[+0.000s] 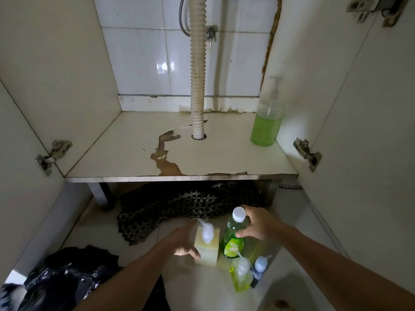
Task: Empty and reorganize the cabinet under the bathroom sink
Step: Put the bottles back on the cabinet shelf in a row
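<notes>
Cabinet shelf (139,153): green pump bottle (267,122) upright, right rear.

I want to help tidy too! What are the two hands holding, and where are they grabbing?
The left hand grips the square cream pump bottle by its side. The right hand holds the green bottle round its upper body, just below the white cap.

Dim, wide-angle warp at edges, glare on back tiles (165,67), hands blurry.
</notes>
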